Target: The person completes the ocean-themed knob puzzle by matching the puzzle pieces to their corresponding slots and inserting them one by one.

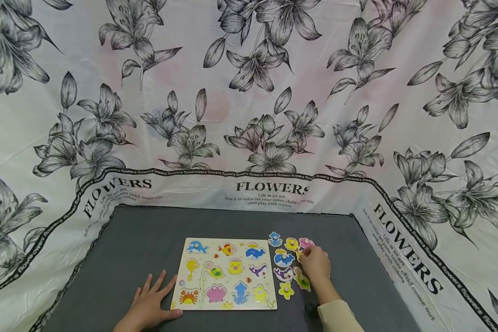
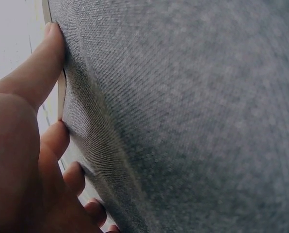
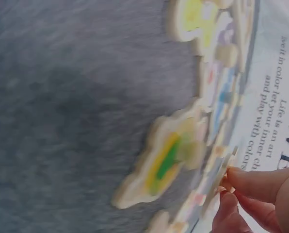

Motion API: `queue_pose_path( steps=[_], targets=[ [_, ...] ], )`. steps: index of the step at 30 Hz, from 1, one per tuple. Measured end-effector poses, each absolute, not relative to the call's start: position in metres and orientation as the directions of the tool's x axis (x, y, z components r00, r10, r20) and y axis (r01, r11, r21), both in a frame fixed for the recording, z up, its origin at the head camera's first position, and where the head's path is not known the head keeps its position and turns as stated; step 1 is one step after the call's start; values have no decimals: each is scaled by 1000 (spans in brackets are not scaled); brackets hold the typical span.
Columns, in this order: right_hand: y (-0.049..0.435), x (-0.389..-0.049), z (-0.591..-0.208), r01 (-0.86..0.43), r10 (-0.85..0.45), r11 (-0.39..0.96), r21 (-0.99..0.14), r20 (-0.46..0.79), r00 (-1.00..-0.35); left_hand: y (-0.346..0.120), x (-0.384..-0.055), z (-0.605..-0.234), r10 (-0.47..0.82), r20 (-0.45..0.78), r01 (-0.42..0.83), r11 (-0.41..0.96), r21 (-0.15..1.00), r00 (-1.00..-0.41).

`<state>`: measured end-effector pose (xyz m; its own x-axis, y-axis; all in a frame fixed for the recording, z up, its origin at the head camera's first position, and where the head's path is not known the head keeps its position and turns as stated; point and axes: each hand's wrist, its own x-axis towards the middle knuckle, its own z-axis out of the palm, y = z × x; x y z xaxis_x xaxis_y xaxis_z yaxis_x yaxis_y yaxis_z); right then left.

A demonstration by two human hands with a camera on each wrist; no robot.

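A wooden peg puzzle board [image 1: 224, 264] with sea-animal pictures lies on the dark grey cloth. My left hand [image 1: 151, 302] rests at its left side, fingers spread, the thumb touching the near left corner; in the left wrist view the thumb [image 2: 50, 53] lies along the board's edge. To the right of the board my right hand [image 1: 317, 266] pinches a mostly hidden yellow puzzle piece [image 1: 299, 255]. In the right wrist view thumb and fingers hold that thin piece [image 3: 213, 191] by its small knob. A turtle piece [image 1: 302, 279] lies just below this hand.
Loose pieces lie right of the board: a squid [image 1: 275, 239], a yellow flower-like piece [image 1: 292, 244], a pink piece [image 1: 306, 242], a blue whale [image 1: 284, 258], a purple dolphin-like piece [image 1: 283, 274] and a yellow starfish [image 1: 286, 290]. A floral curtain [image 1: 257, 138] surrounds the table.
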<state>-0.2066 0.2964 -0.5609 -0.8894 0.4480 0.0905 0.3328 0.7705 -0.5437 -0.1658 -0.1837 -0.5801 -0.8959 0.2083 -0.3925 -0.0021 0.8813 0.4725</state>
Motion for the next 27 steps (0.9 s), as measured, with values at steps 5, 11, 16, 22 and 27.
queue_pose_path(
  steps=[5,11,16,22,27],
  targets=[
    [288,-214,-554,276,423,778,-565,145,-895,-185,-167,-581,202,-391,0,888,460,-898],
    [271,-219,-548,229,426,741,-631,179,-887,-185,-168,-582,204,-398,1,891,454,-894],
    [257,-222,-543,182,393,731,-657,188,-900,-184,-167,-582,202,-404,1,896,445,-892],
    [243,-227,-533,111,334,723,-682,204,-920,-183,-166,-578,204,-408,-5,891,455,-890],
    [231,-234,-530,68,296,717,-694,214,-931,-183,-165,-574,200,-407,-5,893,450,-891]
  ],
)
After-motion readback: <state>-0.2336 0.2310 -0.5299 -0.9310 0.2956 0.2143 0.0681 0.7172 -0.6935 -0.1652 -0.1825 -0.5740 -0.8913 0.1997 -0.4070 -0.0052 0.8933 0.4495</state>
